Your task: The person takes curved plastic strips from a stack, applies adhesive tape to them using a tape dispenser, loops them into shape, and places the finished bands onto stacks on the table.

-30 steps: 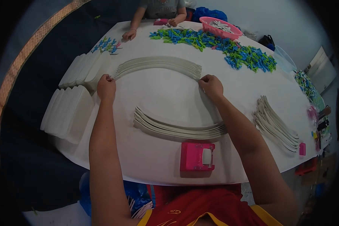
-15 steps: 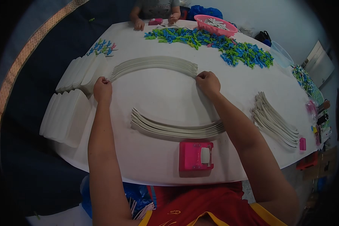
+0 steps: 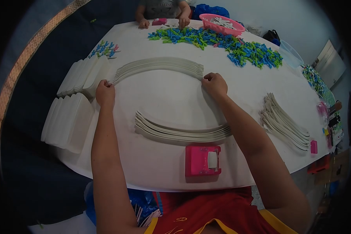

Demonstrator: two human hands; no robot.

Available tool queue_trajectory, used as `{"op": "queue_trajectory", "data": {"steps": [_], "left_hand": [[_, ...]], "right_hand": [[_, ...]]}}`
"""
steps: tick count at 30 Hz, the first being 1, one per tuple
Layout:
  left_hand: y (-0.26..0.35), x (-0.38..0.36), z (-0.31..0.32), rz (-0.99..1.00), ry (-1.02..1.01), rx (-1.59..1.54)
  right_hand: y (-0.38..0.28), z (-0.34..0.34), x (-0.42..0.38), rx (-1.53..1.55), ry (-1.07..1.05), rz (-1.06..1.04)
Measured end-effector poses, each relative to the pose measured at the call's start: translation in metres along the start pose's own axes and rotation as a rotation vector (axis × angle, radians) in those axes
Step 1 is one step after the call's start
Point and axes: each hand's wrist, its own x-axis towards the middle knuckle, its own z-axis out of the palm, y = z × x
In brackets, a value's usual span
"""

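Note:
An arched row of thin, off-white curved strips [image 3: 160, 62] lies in the middle of the table. At its left end, my left hand [image 3: 105, 94] is closed, fingertips pinching the tip of the nearest strip. My right hand [image 3: 215, 84] pinches the opposite end with thumb and forefinger. Between the forearms, a second bundle of curved strips [image 3: 179, 134] bends the other way, its right end partly hidden by my right forearm. In front of that bundle stands a pink tape dispenser [image 3: 195, 162] with a white roll.
Several white bins [image 3: 68, 123] line the left edge. Blue and green clothespins [image 3: 206, 39] are heaped at the back, beside a pink basket [image 3: 240, 33] of white pieces. More strips [image 3: 282, 123] lie at right. Across the table, a co-worker's hand [image 3: 184, 22] reaches the clothespins.
My hands stay at the two ends of the arched strips, with hardly any movement. The co-worker's hand has come down onto the clothespin heap.

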Motion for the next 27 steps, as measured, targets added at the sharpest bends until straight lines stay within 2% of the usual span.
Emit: {"op": "queue_trajectory", "data": {"steps": [15, 18, 20, 21, 23, 25, 26, 27], "left_hand": [[0.011, -0.009, -0.010, -0.028, -0.005, -0.041], [0.018, -0.015, -0.009, 0.014, 0.052, -0.047], [0.025, -0.015, -0.005, 0.235, -0.092, -0.018], [0.042, -0.021, -0.007, 0.245, -0.096, -0.015], [0.093, -0.048, -0.008, 0.505, -0.443, -0.066], [0.125, -0.065, 0.014, 0.707, -0.605, -0.171], [0.140, -0.072, 0.025, 0.714, -0.611, -0.170], [0.156, -0.079, 0.035, 0.842, -0.659, -0.056]], "right_hand": [[0.003, -0.001, -0.002, 0.042, -0.018, -0.026], [0.001, -0.002, -0.005, 0.060, -0.012, -0.018], [0.000, -0.003, -0.006, 0.057, 0.007, -0.047], [-0.001, -0.002, -0.005, 0.063, 0.012, -0.038], [0.000, 0.000, -0.006, 0.075, 0.035, -0.050], [0.000, 0.000, -0.006, 0.079, 0.029, -0.039], [0.000, 0.000, -0.006, 0.081, 0.026, -0.037], [0.000, -0.001, -0.006, 0.083, 0.032, -0.029]]}}
